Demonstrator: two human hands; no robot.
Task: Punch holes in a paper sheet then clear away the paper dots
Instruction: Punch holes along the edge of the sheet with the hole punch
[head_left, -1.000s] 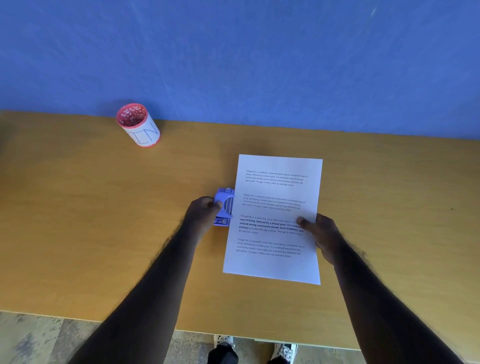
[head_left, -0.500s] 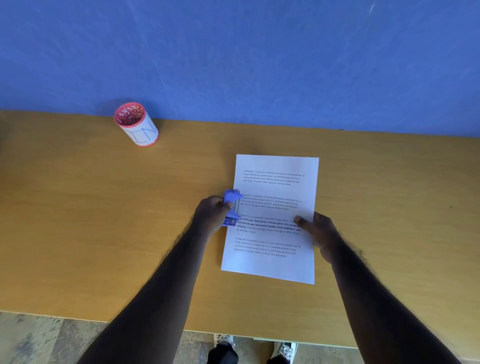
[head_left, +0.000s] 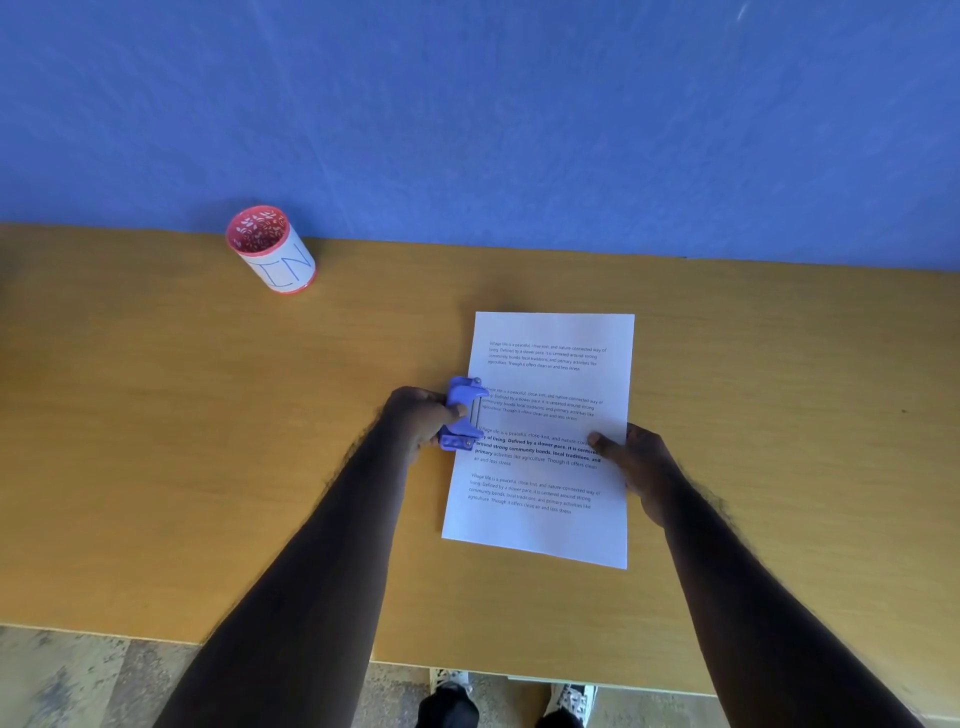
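Note:
A white printed paper sheet (head_left: 545, 410) lies flat on the wooden table (head_left: 156, 441), slightly right of centre. A small blue hole punch (head_left: 461, 413) sits on the sheet's left edge, its jaws over the margin. My left hand (head_left: 418, 415) grips the punch from the left, thumb on top. My right hand (head_left: 636, 462) rests on the sheet's right edge, thumb pressed on the text and fingers beside the paper. No paper dots are visible.
A red and white cup (head_left: 271, 249) with blue lettering stands at the back left, near the blue wall (head_left: 467, 114). The table's front edge runs below my forearms, with floor and shoes beneath it.
My left hand slid the punch rightwards onto the sheet's left edge. The sheet shifted slightly left. My right hand stayed on the right edge.

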